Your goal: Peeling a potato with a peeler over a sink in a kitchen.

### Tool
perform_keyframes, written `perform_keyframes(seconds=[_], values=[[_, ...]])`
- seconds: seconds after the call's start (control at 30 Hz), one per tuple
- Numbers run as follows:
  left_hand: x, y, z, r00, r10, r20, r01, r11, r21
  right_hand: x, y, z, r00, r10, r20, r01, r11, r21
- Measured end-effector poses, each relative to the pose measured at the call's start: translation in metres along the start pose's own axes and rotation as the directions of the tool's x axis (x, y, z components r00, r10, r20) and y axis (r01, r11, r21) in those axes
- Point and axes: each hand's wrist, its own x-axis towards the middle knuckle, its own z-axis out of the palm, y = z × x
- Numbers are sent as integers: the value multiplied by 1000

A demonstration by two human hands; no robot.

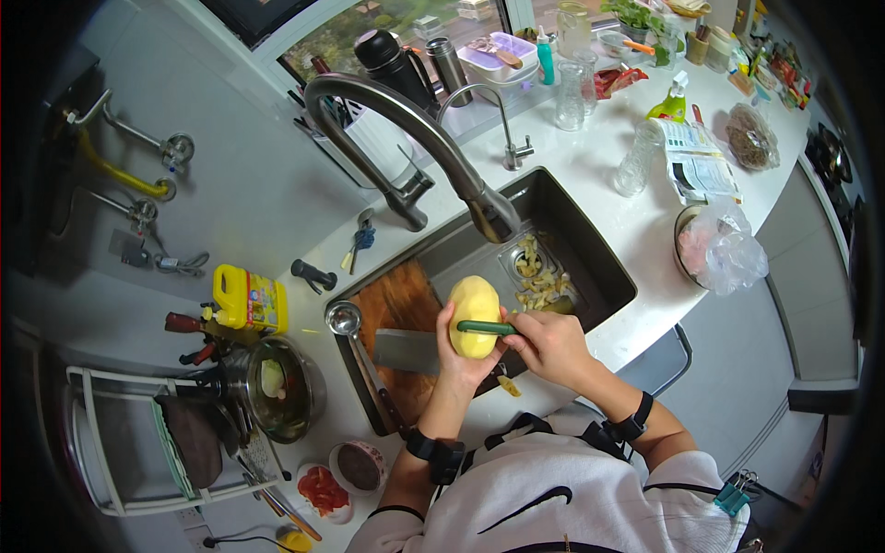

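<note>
A pale yellow peeled potato rests in my left hand, raised over the front of the dark sink. My right hand grips a green-handled peeler, which lies across the potato's surface. Below, peel scraps are spread around the drain at the right side of the sink. One strip of peel lies on the front rim. A wooden cutting board covers the sink's left part, with a cleaver on it, its handle partly hidden behind my left hand.
A large faucet arches over the sink. To the left are a steel ladle, a yellow jug and a pot of liquid. Nearer me stand bowls of red food and dark food. Rightward, a glass vase and a plastic-covered bowl occupy the counter.
</note>
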Motion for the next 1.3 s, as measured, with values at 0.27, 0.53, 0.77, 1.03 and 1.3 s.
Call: perform_keyframes(seconds=[0.27,0.53,0.77,1.03,1.3], values=[[-1,-2,-5,999,-31,-17,31,999,16,4,12,-13,987,80,-138,-94,991,-100],[-1,-2,-1,1000,21,-8,-20,993,112,-7,3,-2,1000,-23,-4,22,994,-109],[4,-4,-3,998,29,-52,-29,1000,-1,0,17,8,978,-11,-211,-25,986,-166],[-5,5,6,1000,-18,19,19,997,-81,2,49,-8,907,340,-247,-340,939,42],[-4,8,-3,986,-6,169,-27,981,192,-8,41,0,892,450,42,-411,770,487]])
